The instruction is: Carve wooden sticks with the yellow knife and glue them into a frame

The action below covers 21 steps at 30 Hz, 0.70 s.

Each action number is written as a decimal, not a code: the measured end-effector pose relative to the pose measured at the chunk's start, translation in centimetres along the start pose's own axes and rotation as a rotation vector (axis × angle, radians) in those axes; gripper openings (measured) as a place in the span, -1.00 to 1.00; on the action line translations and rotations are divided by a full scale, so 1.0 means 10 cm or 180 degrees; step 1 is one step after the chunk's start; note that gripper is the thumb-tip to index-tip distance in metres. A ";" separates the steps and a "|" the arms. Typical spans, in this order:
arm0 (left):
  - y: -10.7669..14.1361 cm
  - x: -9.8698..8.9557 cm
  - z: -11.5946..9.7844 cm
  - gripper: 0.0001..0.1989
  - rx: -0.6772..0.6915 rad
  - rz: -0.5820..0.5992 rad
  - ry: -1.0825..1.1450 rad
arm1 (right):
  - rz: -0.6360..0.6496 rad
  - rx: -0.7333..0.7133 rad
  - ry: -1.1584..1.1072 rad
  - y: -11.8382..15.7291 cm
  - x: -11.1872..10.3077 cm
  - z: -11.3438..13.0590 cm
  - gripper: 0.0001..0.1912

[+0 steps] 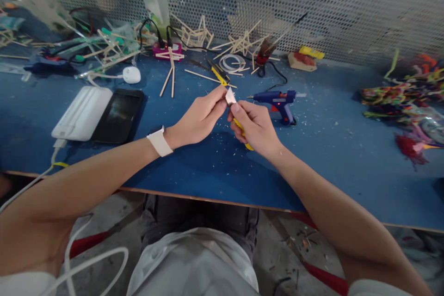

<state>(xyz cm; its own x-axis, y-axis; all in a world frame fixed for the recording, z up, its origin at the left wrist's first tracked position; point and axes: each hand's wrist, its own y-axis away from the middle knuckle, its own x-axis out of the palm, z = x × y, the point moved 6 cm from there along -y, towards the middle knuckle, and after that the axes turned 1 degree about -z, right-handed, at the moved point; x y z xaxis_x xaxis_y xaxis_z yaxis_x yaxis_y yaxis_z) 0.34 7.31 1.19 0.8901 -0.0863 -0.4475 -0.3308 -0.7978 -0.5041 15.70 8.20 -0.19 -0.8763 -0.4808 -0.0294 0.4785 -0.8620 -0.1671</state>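
Note:
My right hand (255,125) is wrapped around a yellow utility knife (248,146). Its pale blade (230,96) points up and away, close to the fingertips of my left hand (203,115). Those fingers are pinched together; what they hold, if anything, is too small or hidden to name. Just beyond my hands lies a yellow-and-black cutter (219,74) among thin wooden sticks (199,75). To the right of my right hand, a blue hot glue gun (277,99) rests on its side with a small red light showing.
On the blue table (194,171) at left are a white power bank (82,113) and a black phone (120,115). Stick structures (194,34), a lidded cup (156,7) and a pink power socket (167,51) line the mesh wall. Colourful bundles (391,90) lie far right.

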 end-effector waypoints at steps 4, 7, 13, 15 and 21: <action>-0.01 -0.01 0.01 -0.77 -0.0013 0.0088 -0.0097 | 0.0134 0.0092 -0.0008 -0.01 -0.01 0.00 -0.40; -0.02 -0.02 0.00 -0.81 -0.0021 0.0103 -0.0173 | 0.0138 0.0149 0.0006 -0.01 -0.02 0.01 -0.39; -0.04 -0.03 -0.05 -0.77 -0.0012 0.0264 -0.0042 | 0.0103 0.0270 0.0003 -0.02 -0.05 -0.01 -0.37; -0.04 -0.02 -0.06 -0.77 -0.0016 0.0375 0.0004 | 0.0102 0.0268 -0.0001 -0.03 -0.06 -0.02 -0.36; -0.06 -0.04 -0.05 -0.59 0.0087 0.0417 -0.0063 | 0.0193 0.0397 -0.0140 -0.02 -0.04 -0.03 -0.36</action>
<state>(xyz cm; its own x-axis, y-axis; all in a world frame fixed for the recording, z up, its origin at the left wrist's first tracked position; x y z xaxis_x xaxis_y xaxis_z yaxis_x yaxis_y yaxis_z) 0.32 7.50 2.07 0.8324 -0.1766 -0.5252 -0.4524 -0.7640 -0.4601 15.97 8.65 -0.44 -0.8436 -0.5368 0.0079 0.5361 -0.8431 -0.0424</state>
